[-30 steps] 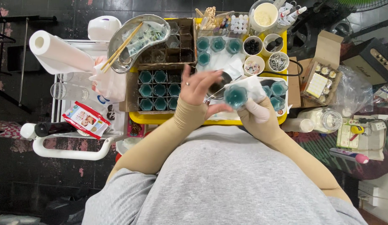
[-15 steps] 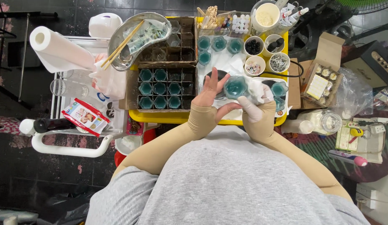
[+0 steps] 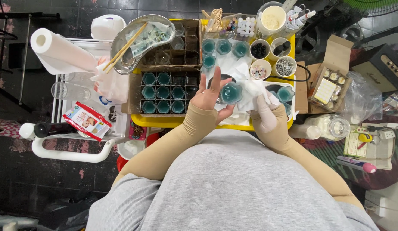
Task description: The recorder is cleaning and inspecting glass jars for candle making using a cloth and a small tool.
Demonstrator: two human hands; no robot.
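Here, a small flower-shaped glass cup filled with set teal material (image 3: 231, 93) sits above the yellow tray (image 3: 165, 122), held between the person's two hands over crumpled white tissue (image 3: 233, 68). The left hand (image 3: 211, 96) has its fingers spread wide and upright, the cup resting against palm and thumb. The right hand (image 3: 264, 112) meets the cup's far side through a wad of white tissue, fingers curled about the paper; how tightly they close cannot be told. The cup looks small, stiff and probably fragile, and likely slippery at its smooth scalloped wall, so a hold around the sides beneath the rim seems safest. To the left, a brown cardboard divider box (image 3: 162, 92) holds rows of similar teal cups. Farther out stand white paper cups of small parts (image 3: 271, 57), a kidney-shaped metal dish with wooden chopsticks (image 3: 139, 36), and a white paper towel roll (image 3: 58, 51).
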